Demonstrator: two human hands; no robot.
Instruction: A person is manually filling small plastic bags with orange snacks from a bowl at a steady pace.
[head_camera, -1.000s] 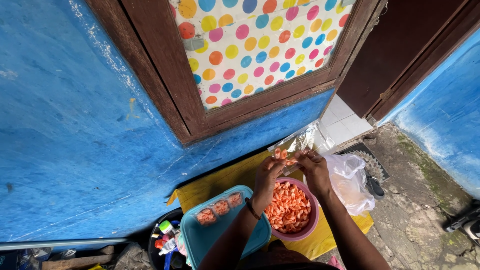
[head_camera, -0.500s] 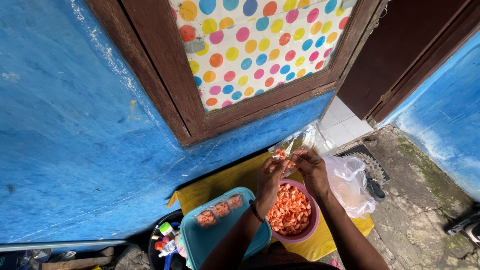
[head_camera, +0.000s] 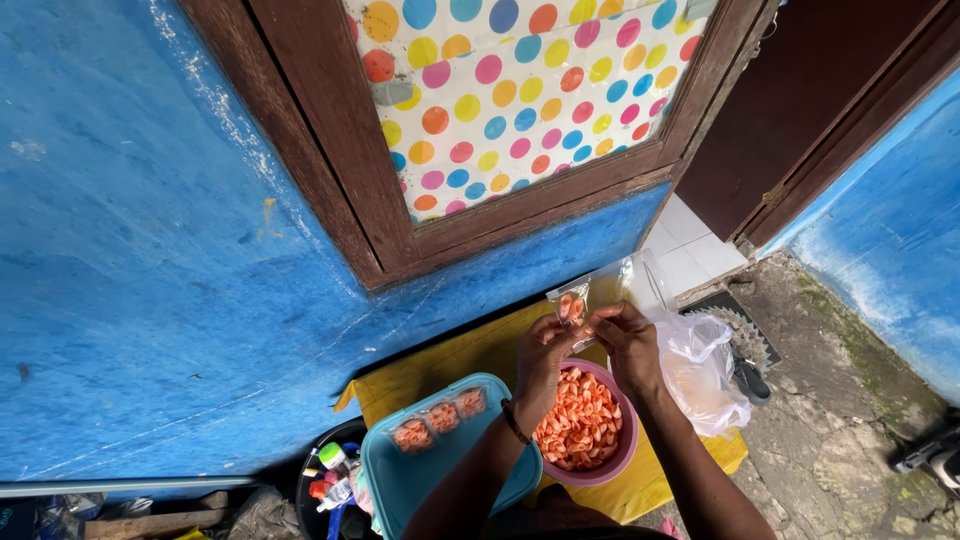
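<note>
— Where do we have the small clear packet (head_camera: 572, 305)?

— Held up above the pink bowl (head_camera: 628, 441), between both hands; our left hand (head_camera: 543, 362) pinches its lower edge with fingers closed on the plastic; our right hand (head_camera: 630, 345) grips the other side the same way; a few orange crackers sit inside it.

— And the rest of the orange crackers (head_camera: 578, 420)?

— Heaped in the bowl, on the yellow worktop (head_camera: 440, 365); the teal lid (head_camera: 420, 475) beside it carries three filled packets (head_camera: 440, 418); a white plastic bag (head_camera: 700, 365) lies to the right.

— How do we handle it well?

— We judge it best to keep the packet upright over the bowl, so any spill falls back in; pinch near the mouth, not the middle; press gently, since the crackers look brittle.
</note>
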